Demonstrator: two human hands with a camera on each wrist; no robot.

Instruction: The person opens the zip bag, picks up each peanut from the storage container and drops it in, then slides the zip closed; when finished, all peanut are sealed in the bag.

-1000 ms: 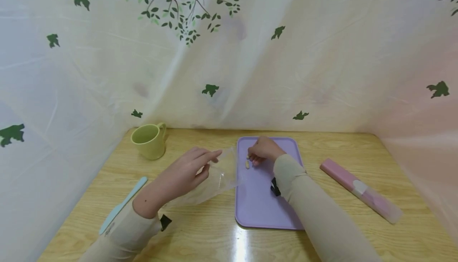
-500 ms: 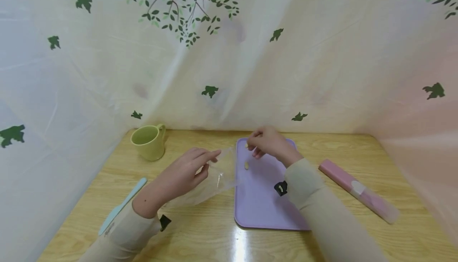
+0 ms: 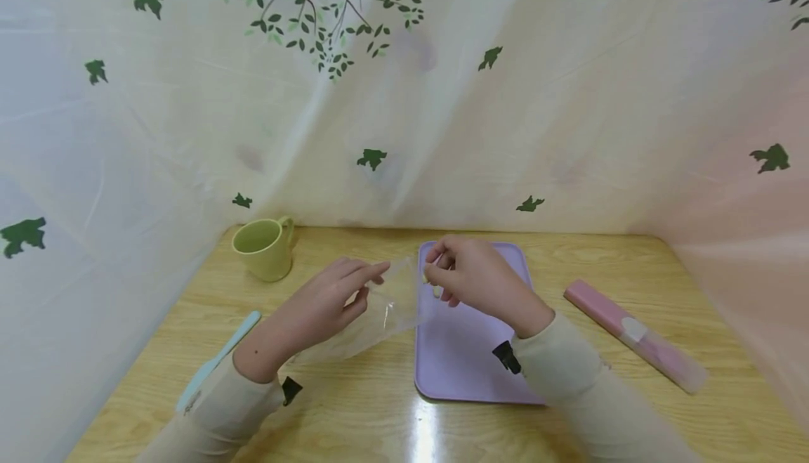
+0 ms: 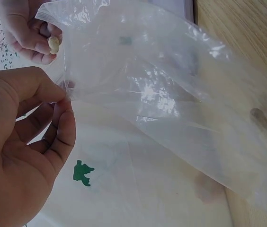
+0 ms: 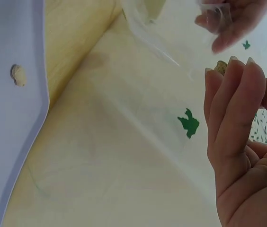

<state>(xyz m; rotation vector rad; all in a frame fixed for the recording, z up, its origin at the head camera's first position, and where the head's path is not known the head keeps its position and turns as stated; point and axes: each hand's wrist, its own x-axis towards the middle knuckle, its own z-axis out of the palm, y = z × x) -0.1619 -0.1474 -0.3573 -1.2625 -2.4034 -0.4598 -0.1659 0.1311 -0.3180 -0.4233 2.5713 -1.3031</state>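
My left hand [image 3: 322,301] pinches the edge of a clear plastic bag [image 4: 171,90] by its mouth. Inside that bag, in the left wrist view, lies a peanut in its shell [image 4: 266,126]. Between thumb and fingertips, my right hand [image 3: 477,277] holds another unshelled peanut [image 4: 54,45], raised over the left side of a purple tray [image 3: 468,364] and close to the bag's mouth. One more peanut [image 5: 18,75] rests on the tray, partly hidden by the right hand in the head view.
A green mug [image 3: 262,251] stands at the back left. A light blue plastic knife [image 3: 218,361] lies by the left forearm. Right of the tray is a long pink case [image 3: 635,336] with a clear end. A printed curtain [image 3: 404,112] rises behind the wooden table [image 3: 354,407].
My right hand has lifted from the tray with a peanut and moved toward the left, nearer the bag. The left hand and the bag have stayed almost still.
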